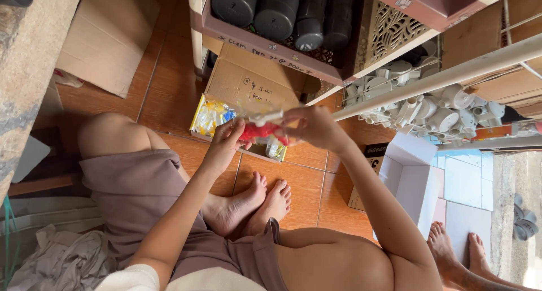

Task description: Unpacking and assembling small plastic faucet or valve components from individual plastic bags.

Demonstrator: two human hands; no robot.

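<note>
I sit cross-legged on an orange tiled floor. Both my hands are raised in front of me around a small red item in a clear plastic bag (261, 130) with a white part on top. My left hand (227, 140) grips the bag's left side. My right hand (311, 127) pinches its right upper end. Just beyond the hands, an open cardboard box (248, 85) on the floor holds several small yellow and blue packets (212, 114).
A shelf rack above holds black cylinders (276, 8) and several white pipe fittings (429, 107). A white open box (409, 181) stands at right. Another person's bare feet (457, 248) are at lower right. Flat cardboard (107, 37) lies at upper left, crumpled cloth (62, 257) at lower left.
</note>
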